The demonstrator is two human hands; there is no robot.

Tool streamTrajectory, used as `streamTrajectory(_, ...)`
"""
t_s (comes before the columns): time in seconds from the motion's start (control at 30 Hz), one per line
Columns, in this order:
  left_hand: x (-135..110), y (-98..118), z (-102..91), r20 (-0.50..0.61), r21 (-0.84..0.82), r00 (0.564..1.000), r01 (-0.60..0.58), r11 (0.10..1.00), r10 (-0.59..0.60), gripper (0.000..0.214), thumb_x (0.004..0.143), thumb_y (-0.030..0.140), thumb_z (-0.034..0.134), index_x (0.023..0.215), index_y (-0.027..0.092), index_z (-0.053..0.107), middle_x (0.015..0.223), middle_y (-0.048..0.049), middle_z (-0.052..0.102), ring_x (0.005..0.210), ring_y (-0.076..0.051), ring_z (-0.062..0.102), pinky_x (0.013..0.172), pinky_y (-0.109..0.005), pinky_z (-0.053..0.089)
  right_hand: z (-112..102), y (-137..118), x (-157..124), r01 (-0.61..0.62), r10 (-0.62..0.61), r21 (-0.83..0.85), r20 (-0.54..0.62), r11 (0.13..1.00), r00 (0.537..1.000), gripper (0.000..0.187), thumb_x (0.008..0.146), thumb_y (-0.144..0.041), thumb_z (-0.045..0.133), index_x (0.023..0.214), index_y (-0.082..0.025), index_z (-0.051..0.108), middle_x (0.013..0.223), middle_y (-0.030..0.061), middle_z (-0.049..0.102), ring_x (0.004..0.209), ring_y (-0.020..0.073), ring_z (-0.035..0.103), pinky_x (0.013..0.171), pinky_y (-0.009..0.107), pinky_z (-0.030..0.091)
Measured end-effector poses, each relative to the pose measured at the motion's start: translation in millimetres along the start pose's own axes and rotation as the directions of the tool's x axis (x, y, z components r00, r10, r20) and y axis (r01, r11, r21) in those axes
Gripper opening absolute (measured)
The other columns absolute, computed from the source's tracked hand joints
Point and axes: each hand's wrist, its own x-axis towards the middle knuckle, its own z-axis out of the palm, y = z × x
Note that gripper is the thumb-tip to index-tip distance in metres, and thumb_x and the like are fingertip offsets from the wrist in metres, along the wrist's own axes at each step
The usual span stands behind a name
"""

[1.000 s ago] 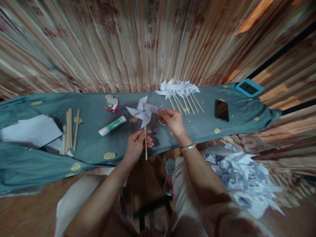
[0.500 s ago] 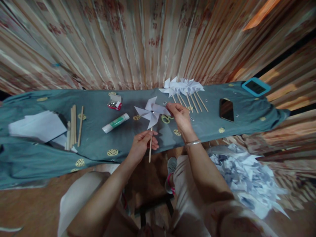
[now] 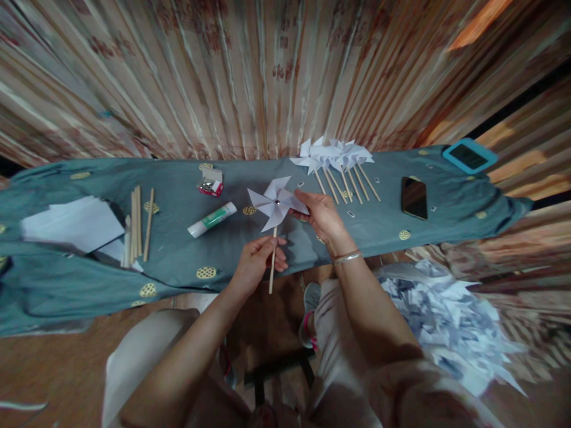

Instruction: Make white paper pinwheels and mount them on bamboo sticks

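Observation:
A white paper pinwheel (image 3: 270, 204) with a small shiny pin at its centre is held upright over the near side of the table. My left hand (image 3: 259, 261) is closed round its wooden stick, whose lower end sticks out below the fingers. At the right blade, my right hand (image 3: 322, 217) has its thumb and fingers closed about the paper, partly hidden by the blade. Past that hand lies a row of finished-looking pinwheels (image 3: 332, 156) with their sticks pointing toward me. The scissors under my right hand are almost wholly covered.
On the teal cloth (image 3: 178, 249) lie a glue stick (image 3: 212, 219), an opened small red box of pins (image 3: 210, 183), loose wooden sticks (image 3: 138, 226) and white paper sheets (image 3: 74, 221). Rightward are a phone (image 3: 414, 197) and a blue-framed device (image 3: 470, 156). Paper pieces (image 3: 450, 321) heap below right.
My right hand has shifted left and in toward the pinwheel's right blade, covering the green scissors handles. My left hand keeps its hold on the stick. The view has shifted slightly.

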Motion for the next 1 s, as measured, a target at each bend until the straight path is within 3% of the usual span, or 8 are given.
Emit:
streamTrajectory(0.8,1.3,2.2,-0.8,-0.031,-0.001,0.999,-0.012,1.000,0.012,0.041,0.072,0.052,0.075,0.085,0.014,0.067,0.057,0.0013,0.064,0.046,-0.012,0.062,0.047,-0.022,0.050,4.5,3.5,-0.9,0.011,-0.011,-0.011,0.046,1.000,0.999,0.031,0.057,-0.045,0.088,0.060,-0.021,0.067,0.061,-0.0017,0.069,0.060,0.0126,0.061,0.065,0.028,0.055)
streamTrajectory(1.0,2.1,2.3,-0.3,-0.048,-0.013,0.999,-0.018,1.000,0.017,0.041,0.071,0.051,0.075,0.087,0.014,0.066,0.057,0.0019,0.064,0.047,-0.013,0.063,0.047,-0.022,0.051,4.3,6.2,-0.3,0.005,-0.004,-0.063,0.023,0.998,1.000,0.033,0.056,-0.048,0.087,0.061,-0.021,0.068,0.056,-0.0017,0.067,0.051,0.0112,0.054,0.049,0.023,0.043)
